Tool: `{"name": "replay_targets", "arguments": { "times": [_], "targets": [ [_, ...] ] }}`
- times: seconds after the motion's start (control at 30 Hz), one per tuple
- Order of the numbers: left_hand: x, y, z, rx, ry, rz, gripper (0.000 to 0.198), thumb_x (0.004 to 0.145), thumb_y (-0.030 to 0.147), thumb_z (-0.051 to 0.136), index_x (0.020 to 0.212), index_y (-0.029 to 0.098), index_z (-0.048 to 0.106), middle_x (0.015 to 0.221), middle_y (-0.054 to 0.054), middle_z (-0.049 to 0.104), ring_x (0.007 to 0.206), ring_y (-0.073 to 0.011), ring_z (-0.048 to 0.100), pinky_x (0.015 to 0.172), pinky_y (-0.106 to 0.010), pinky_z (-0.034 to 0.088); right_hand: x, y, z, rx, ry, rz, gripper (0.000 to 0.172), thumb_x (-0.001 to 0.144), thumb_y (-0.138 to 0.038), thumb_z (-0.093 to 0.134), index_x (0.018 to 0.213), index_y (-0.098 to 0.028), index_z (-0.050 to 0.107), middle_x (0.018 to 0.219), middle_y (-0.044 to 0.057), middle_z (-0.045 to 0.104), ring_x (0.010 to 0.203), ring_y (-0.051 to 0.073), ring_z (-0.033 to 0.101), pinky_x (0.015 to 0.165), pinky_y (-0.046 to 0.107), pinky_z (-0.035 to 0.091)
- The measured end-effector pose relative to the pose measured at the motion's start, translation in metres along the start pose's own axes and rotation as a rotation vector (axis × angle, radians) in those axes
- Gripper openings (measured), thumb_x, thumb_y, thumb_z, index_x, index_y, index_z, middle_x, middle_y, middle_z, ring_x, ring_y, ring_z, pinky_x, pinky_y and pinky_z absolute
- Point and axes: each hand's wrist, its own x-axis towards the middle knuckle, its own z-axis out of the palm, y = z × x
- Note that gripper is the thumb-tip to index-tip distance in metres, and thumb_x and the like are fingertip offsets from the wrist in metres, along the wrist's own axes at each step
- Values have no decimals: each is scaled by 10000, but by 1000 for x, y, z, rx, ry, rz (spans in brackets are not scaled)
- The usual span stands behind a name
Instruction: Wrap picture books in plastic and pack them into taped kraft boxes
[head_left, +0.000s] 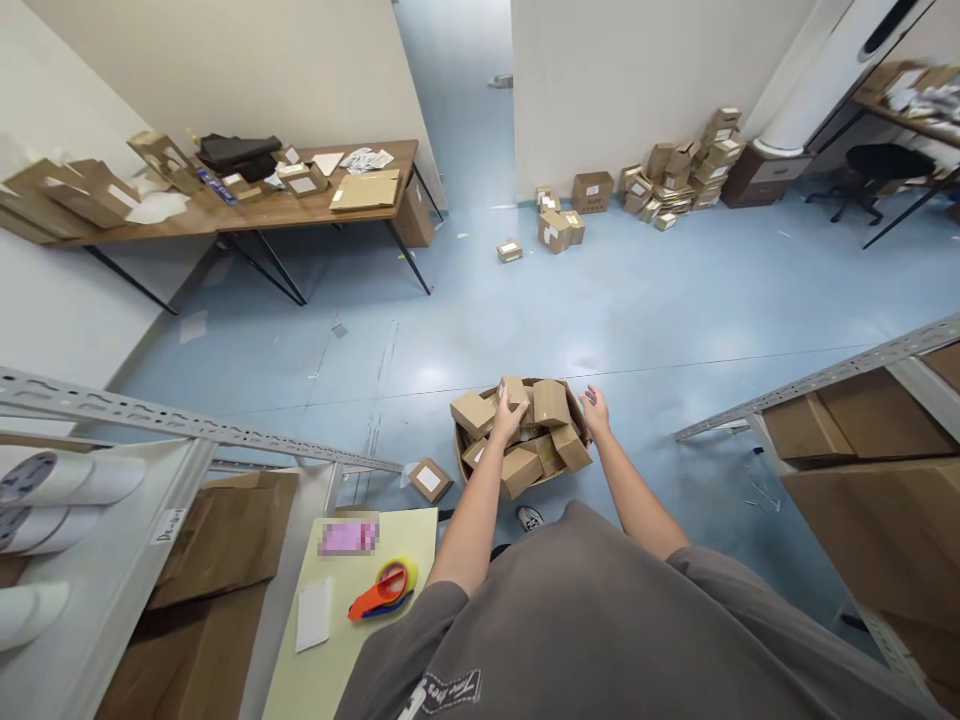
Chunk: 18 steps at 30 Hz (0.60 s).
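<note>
A large open carton (459,452) on the floor in front of me is heaped with several small brown cardboard boxes. My left hand (508,418) is over the heap, its thumb and fingers around the near end of a small cardboard box (513,385) at the carton's far side. My right hand (595,410) is just off the carton's right rim, fingers apart and holding nothing. Between the hands, another small box (551,403) lies on top of the heap. The bottom of the carton is hidden by its contents.
A labelled box (430,480) lies left of the carton. Close at my left is a pale yellow table (352,660) with an orange tape dispenser (379,597). Metal shelving (262,445) flanks me on both sides. Stacked boxes (679,165) line the far wall, near a wooden desk (375,208).
</note>
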Motion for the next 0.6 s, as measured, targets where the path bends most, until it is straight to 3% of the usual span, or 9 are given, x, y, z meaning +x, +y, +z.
{"name": "replay_targets", "arguments": {
  "times": [0.17,0.37,0.47,0.6],
  "targets": [
    [-33,-14,-29,-111,58,-61,736,984,423,670,1645,211,426,1676,-172,453,1568,-315,413,1228,-450,435,-25,-24,45,7,-148,-105,708,870,-552,570,1452,-150,602,1481,198,641,1313,311,649,1138,475,509],
    [-86,-34,-98,-88,312,10,647,954,413,700,1559,229,562,1610,-136,545,1518,-321,479,1235,-473,429,-76,-62,125,-70,-435,-307,655,908,-567,593,1458,-213,638,1519,149,624,1393,333,590,1174,506,481],
    [-133,-51,-139,-93,467,10,635,957,378,689,1562,234,560,1609,-124,548,1502,-311,496,1230,-473,438,-120,-74,173,-88,-592,-381,654,920,-575,603,1467,-218,640,1509,151,632,1380,339,596,1171,518,479],
    [-222,-81,-193,-116,678,-45,634,960,373,688,1558,206,560,1609,-149,543,1494,-315,502,1236,-486,421,-198,-83,235,-87,-792,-449,667,915,-607,609,1445,-204,649,1493,167,640,1359,348,607,1141,526,499]
  ]
}}
